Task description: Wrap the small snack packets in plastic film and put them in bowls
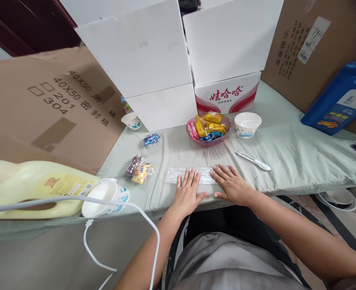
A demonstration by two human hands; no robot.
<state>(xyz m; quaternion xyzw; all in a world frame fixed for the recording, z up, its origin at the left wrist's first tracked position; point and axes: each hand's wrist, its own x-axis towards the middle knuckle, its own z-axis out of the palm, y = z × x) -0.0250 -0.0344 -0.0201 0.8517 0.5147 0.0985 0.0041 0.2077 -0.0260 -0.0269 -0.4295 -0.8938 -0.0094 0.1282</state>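
A flat strip of clear plastic film (pixel 172 176) lies near the front edge of the cloth-covered table. My left hand (pixel 189 191) rests palm down on its middle, fingers stretched out. On the strip's right end lies my right hand (pixel 231 185), also flat with fingers spread. The two thumbs point toward each other with a small gap between them. Beyond my right hand is a white pen or cutter (pixel 253 160); I cannot tell which. Behind the strip stands a pink bowl (pixel 208 142) holding yellow, blue and pink wrapped snacks (pixel 213 128).
A paper cup (pixel 248 125) stands right of the bowl; another paper cup (pixel 108 197) sits front left beside a yellow jug (pixel 45 187). Wrapped snacks (pixel 141 172) lie on the left. White boxes (pixel 162 106) stand behind, a blue bottle (pixel 338 98) at right. A white cable (pixel 117 201) crosses the left foreground.
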